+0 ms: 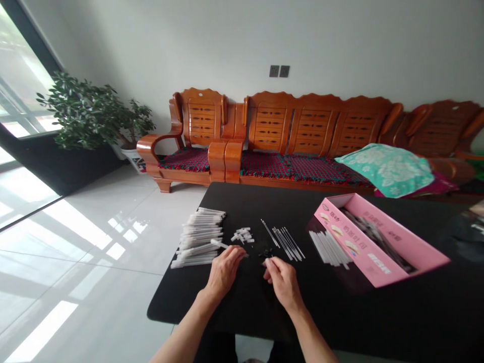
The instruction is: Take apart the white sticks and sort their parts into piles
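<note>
My left hand (226, 269) is closed around a slim whitish tube, perhaps a pen barrel (218, 244), whose white end sticks out to the left past the fingers. To its left lies a stack of similar whitish tubes (198, 242). Just beyond it are several short white pieces (242, 235) in a small pile. My right hand (280, 280) has thumb and fingertips pinched together beside a little heap of small black parts (265, 252); what the pinch holds, if anything, is too small to make out. Thin rods like pen refills (288, 243) lie beyond the right hand.
Clear plastic tubes (329, 248) lie beside a pink open box (378, 242) with dark contents on the black table (242, 196). Behind the table stand wooden seats (295, 126) with patterned pads and a turquoise cushion (389, 169). A potted plant (86, 113) is at the left.
</note>
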### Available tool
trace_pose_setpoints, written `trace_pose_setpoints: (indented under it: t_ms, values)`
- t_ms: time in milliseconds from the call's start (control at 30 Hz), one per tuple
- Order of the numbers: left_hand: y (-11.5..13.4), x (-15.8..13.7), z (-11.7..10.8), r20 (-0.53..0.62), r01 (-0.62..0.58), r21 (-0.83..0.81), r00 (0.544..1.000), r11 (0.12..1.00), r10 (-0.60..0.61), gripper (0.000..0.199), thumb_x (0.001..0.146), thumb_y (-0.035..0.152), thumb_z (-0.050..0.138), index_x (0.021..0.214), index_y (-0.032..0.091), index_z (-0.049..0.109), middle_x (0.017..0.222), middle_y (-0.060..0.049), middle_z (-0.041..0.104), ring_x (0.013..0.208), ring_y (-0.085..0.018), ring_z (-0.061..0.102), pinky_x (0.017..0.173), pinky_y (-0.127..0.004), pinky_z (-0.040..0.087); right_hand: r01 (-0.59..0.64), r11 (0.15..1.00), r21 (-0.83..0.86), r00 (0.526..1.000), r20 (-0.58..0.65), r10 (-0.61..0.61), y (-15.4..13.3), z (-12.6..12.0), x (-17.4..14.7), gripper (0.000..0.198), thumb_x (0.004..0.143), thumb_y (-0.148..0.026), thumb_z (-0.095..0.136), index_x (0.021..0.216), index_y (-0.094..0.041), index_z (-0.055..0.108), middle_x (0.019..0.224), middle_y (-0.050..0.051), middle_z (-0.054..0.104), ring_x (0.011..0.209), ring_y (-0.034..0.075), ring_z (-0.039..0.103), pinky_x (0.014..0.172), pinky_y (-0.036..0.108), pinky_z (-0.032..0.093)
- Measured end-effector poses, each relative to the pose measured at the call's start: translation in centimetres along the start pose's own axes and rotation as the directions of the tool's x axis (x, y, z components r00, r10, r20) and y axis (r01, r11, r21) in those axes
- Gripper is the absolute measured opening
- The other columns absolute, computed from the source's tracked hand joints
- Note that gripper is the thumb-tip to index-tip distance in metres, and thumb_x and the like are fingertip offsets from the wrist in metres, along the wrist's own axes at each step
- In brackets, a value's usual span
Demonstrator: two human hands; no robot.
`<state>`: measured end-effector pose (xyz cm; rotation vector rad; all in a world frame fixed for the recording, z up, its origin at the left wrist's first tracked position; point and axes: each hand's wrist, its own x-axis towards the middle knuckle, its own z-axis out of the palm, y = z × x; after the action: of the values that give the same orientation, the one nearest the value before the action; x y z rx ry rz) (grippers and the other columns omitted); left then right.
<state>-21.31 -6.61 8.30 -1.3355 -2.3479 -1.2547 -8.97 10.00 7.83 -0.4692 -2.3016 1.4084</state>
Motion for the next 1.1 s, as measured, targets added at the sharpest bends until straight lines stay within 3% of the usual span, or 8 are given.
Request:
trace_pose_setpoints:
  t_ms: [100,233,367,467,567,667,867,1100]
  values:
    - [1.2,0.4,1.1,0.033,-0.035,-0.096,0.999,0.995,0.038,0.022,0.098,0.019,0.043,0.105,0.022,0.063,0.102,-0.005,0.066,0.093,-0.014,0.065,0.083,-0.023,0.051,-0.114,0.965,0.236,0.988,0.127,0.086,-1.7,1.2,0.5,0.049,0.094,-0.058,0.042,0.077,-0.017,0.062,0.053,0.002,0.060,0.048,0.013,0.055,0.048,0.022,0.041]
    - [1.9,0.7,1.9,0.025,-0.031,-0.196,0.999,0.980,0.036,0.025,0.097,0.019,0.043,0.109,0.023,0.064,0.113,-0.007,0.064,0.100,-0.016,0.065,0.087,-0.026,0.052,-0.178,0.921,0.347,0.983,0.108,0.149,-1.3,1.7,0.8,0.049,0.088,-0.060,0.051,0.074,-0.015,0.061,0.047,0.000,0.056,0.042,0.010,0.049,0.042,0.020,0.034]
    - [1.8,1.4,3.2,-0.083,0.224,-0.358,0.959,0.906,-0.270,0.020,0.093,0.032,0.054,0.097,0.020,0.068,0.092,-0.007,0.067,0.078,-0.017,0.066,0.069,-0.027,0.056,-0.248,0.827,0.504,0.955,-0.017,0.297,-0.2,1.4,0.9,0.050,0.083,-0.064,0.057,0.080,-0.014,0.062,0.050,0.001,0.056,0.041,0.010,0.049,0.034,0.018,0.025]
    - [1.3,2.2,5.0,0.094,0.425,-0.658,0.866,0.622,-0.492,0.035,0.087,0.048,0.059,0.091,0.014,0.068,0.071,-0.004,0.063,0.055,-0.014,0.059,0.047,-0.023,0.049,-0.254,0.806,0.535,0.944,-0.046,0.328,0.4,1.3,0.9,0.051,0.079,-0.065,0.060,0.082,-0.014,0.063,0.053,0.002,0.059,0.043,0.011,0.051,0.033,0.017,0.025]
    - [0.8,2.6,6.8,0.275,0.471,-0.831,0.811,0.297,-0.516,0.044,0.081,0.053,0.065,0.095,0.012,0.068,0.071,-0.004,0.064,0.057,-0.013,0.060,0.050,-0.022,0.048,-0.275,0.833,0.481,0.950,0.001,0.313,0.8,1.5,1.0,0.052,0.077,-0.066,0.062,0.081,-0.014,0.063,0.052,0.002,0.059,0.042,0.011,0.051,0.033,0.018,0.025]
    - [0.3,2.7,7.9,0.296,0.436,-0.885,0.798,0.165,-0.525,0.041,0.079,0.052,0.068,0.090,0.012,0.067,0.061,-0.001,0.061,0.052,-0.010,0.056,0.051,-0.019,0.044,-0.316,0.819,0.479,0.942,0.055,0.331,1.3,1.9,1.0,0.056,0.079,-0.069,0.056,0.080,-0.013,0.062,0.049,0.003,0.059,0.039,0.011,0.050,0.031,0.017,0.023]
    - [0.1,2.6,8.1,0.310,0.418,-0.902,0.798,0.106,-0.516,0.041,0.078,0.050,0.071,0.089,0.012,0.066,0.062,-0.001,0.063,0.052,-0.009,0.056,0.053,-0.020,0.043,-0.315,0.803,0.505,0.947,0.107,0.303,1.4,1.9,0.9,0.052,0.082,-0.065,0.055,0.076,-0.014,0.060,0.046,0.000,0.056,0.036,0.009,0.048,0.031,0.016,0.021]
    - [0.4,3.4,7.6,0.295,0.429,-0.892,0.792,0.143,-0.535,0.040,0.078,0.049,0.071,0.084,0.011,0.065,0.061,-0.002,0.064,0.049,-0.010,0.057,0.051,-0.021,0.044,-0.266,0.838,0.476,0.961,0.064,0.268,0.7,1.2,1.4,0.044,0.078,-0.056,0.066,0.080,-0.013,0.063,0.053,0.001,0.060,0.042,0.009,0.051,0.033,0.016,0.025]
